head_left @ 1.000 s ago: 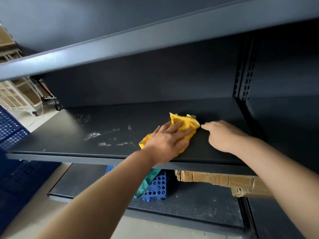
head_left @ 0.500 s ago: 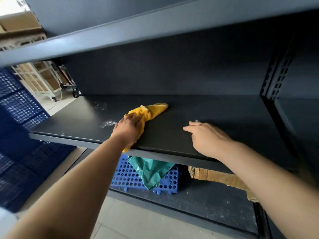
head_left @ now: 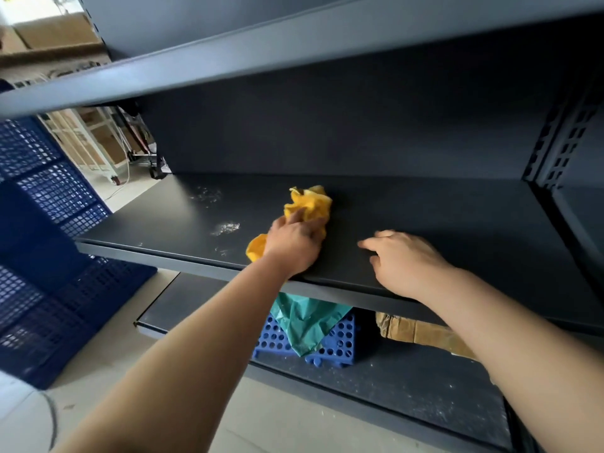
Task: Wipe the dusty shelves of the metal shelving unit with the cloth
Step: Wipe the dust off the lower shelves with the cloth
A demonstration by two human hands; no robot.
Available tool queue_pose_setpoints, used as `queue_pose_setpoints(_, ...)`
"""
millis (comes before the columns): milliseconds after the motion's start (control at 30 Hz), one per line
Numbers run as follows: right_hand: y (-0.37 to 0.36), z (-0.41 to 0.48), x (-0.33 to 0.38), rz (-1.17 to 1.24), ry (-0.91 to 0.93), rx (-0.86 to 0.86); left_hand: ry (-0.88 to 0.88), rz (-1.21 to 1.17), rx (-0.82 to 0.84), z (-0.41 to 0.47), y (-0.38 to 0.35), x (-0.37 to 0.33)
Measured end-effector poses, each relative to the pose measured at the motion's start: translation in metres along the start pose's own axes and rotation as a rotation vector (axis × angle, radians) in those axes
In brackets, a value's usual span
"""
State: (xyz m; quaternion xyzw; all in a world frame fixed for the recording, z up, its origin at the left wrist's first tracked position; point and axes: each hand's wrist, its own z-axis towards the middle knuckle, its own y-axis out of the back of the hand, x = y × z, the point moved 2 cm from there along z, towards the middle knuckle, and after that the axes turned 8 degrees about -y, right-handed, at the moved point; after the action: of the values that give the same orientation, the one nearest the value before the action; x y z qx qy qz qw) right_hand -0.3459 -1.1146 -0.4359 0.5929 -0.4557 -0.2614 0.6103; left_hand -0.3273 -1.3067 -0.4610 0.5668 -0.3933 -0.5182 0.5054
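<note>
The dark metal shelf (head_left: 425,223) sits at chest height in front of me. My left hand (head_left: 294,243) lies on a crumpled yellow cloth (head_left: 310,202) near the shelf's front edge, with its fingers curled into the bunched fabric. A corner of the cloth sticks out behind the wrist. White dust patches (head_left: 225,227) remain just left of the cloth, with more dust (head_left: 206,194) further back. My right hand (head_left: 402,259) rests on the shelf to the right of the cloth, fingers loosely bent and holding nothing.
Another shelf (head_left: 294,37) overhangs above. The lower shelf (head_left: 408,387) is dusty and holds a blue perforated rack (head_left: 274,338), a green cloth (head_left: 304,322) and a cardboard box (head_left: 425,331). Blue plastic crates (head_left: 42,223) stand to the left. A perforated upright (head_left: 562,142) bounds the right side.
My left hand swept the cloth left across the dusty front area, then came back a little to the right. Less dust shows near the front edge. My right hand stayed on the shelf.
</note>
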Motion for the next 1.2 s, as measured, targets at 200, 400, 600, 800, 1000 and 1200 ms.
queue_pose_setpoints(200,-0.002,0.001,0.009,-0.001,-0.096,-0.006,-0.020,0.032,-0.016,-0.008,0.003,0.010)
queue_pose_setpoints(400,0.003,0.001,0.030,-0.081,-0.257,-0.036,0.163,0.047,-0.051,-0.033,0.022,0.088)
queue_pose_setpoints(600,-0.001,0.020,0.075,-0.152,-0.077,-0.084,0.254,0.067,-0.045,-0.022,0.027,0.116)
queue_pose_setpoints(800,-0.016,0.043,0.098,-0.106,0.137,-0.058,0.265,0.050,0.005,-0.003,0.029,0.118)
queue_pose_setpoints(1000,-0.017,0.069,0.117,-0.126,0.236,0.022,0.286,0.042,0.053,0.004,0.032,0.124)
queue_pose_setpoints(1200,-0.008,0.096,0.132,-0.133,0.326,0.120,0.366,0.002,-0.003,0.007,0.030,0.138)
